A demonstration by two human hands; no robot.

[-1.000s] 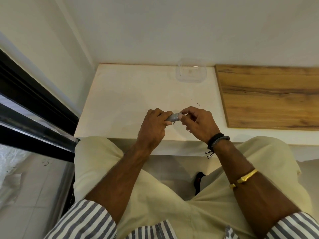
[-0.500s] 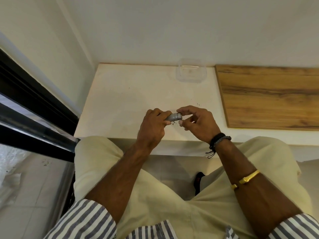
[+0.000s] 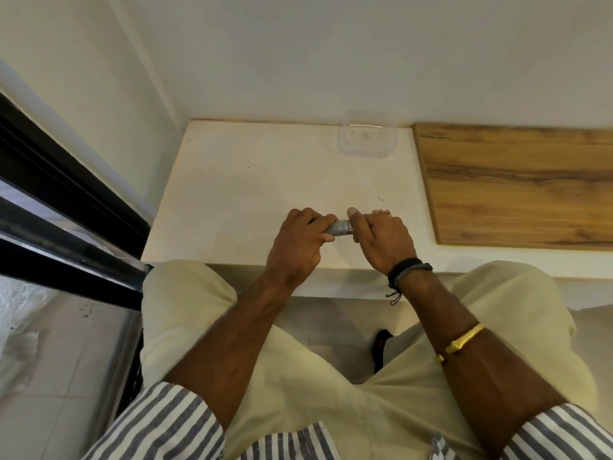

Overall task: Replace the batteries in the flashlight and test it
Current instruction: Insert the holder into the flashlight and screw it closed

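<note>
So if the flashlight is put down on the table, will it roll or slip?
The flashlight looks round and smooth like metal, so it would probably roll on the flat table. It seems stiff, and perhaps slippery. Both the left hand and the right hand grip it now.

1. Left hand point(image 3: 297, 245) is curled into a fist, knuckles up, fingers wrapped closed.
2. Right hand point(image 3: 381, 239) sits just to its right, thumb pointing far, fingers bent closed.
3. Both forearms stretch forward bare, converging toward the hands.
</note>
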